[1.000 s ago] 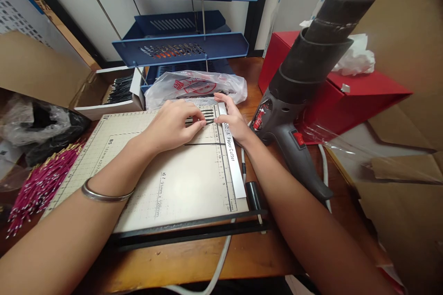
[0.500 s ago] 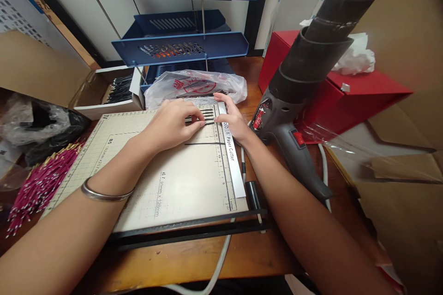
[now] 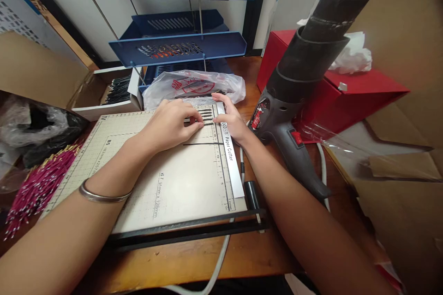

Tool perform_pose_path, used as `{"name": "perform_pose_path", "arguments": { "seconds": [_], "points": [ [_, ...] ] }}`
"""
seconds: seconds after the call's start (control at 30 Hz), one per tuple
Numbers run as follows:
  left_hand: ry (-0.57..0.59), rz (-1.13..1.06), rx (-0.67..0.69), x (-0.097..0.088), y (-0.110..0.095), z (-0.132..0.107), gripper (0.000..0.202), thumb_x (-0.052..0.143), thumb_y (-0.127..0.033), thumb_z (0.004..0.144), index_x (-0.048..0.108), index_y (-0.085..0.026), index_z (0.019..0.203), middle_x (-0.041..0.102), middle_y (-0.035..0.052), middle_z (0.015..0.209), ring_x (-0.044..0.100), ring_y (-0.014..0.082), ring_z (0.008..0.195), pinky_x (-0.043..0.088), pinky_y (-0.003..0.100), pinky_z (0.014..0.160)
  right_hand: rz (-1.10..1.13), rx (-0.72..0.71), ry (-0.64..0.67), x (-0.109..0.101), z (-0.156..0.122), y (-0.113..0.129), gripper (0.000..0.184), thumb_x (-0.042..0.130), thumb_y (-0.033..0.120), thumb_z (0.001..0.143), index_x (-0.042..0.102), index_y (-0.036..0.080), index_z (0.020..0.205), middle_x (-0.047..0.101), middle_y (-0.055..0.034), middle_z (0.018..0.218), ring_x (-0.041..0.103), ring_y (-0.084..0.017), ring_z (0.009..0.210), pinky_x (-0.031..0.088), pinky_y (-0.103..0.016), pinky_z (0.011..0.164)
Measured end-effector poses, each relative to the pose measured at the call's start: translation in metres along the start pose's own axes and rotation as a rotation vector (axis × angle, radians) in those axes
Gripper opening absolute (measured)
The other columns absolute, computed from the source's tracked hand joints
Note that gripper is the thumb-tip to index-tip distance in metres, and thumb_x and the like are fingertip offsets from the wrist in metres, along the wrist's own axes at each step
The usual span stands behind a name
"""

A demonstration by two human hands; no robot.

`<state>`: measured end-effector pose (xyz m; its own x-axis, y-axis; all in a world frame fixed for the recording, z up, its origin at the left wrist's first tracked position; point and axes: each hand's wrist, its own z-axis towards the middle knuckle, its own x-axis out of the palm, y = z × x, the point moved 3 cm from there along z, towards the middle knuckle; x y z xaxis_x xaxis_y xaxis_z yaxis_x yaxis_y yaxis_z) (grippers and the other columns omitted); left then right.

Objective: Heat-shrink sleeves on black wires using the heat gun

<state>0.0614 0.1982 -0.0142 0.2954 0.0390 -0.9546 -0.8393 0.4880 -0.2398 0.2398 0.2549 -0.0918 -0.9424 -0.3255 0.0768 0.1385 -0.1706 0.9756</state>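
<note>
My left hand rests over the far part of a cream paper cutter board printed with grids. Its thumb and forefinger are pinched on a thin black cord-like strip. Several similar short black strips lie side by side just beyond those fingertips. My right hand lies across the far end of the cutter's white edge strip, fingers apart, thumb tip touching near the ends of the black strips. A longer single black strip lies across the board nearer me.
The cutter's black arm runs along the near side. A dark heat gun stands at right before a red box. Behind are a plastic bag, a box of black wires and blue trays. Magenta wires lie left.
The whole view has shifted very slightly. Both hands stay in nearly the same place over the black strips.
</note>
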Motion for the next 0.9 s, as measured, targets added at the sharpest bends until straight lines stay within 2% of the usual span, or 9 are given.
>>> {"name": "perform_pose_path", "arguments": {
  "seconds": [0.47, 0.9],
  "points": [
    [-0.01, 0.077, -0.031, -0.0033, -0.0039, -0.0002, 0.023, 0.065, -0.037, 0.098, 0.082, -0.024, 0.091, 0.079, 0.0074, 0.091, 0.064, 0.0301, 0.096, 0.041, 0.045, 0.092, 0.003, 0.018, -0.001, 0.0007, 0.0001, 0.0021, 0.075, 0.065, 0.031, 0.053, 0.056, 0.029, 0.128, 0.055, -0.0075, 0.146, 0.043, -0.035, 0.153, 0.023, -0.053, 0.139],
    [-0.016, 0.019, 0.0, 0.0, -0.0038, 0.0025, 0.025, 0.064, -0.039, 0.098, 0.083, -0.024, 0.093, 0.078, 0.0075, 0.091, 0.063, 0.0284, 0.093, 0.039, 0.043, 0.087, 0.0, 0.016, -0.006, -0.0005, 0.0019, -0.0012, 0.076, 0.066, 0.03, 0.054, 0.058, 0.028, 0.129, 0.057, -0.0076, 0.148, 0.046, -0.034, 0.15, 0.031, -0.049, 0.136]
  ]
}}
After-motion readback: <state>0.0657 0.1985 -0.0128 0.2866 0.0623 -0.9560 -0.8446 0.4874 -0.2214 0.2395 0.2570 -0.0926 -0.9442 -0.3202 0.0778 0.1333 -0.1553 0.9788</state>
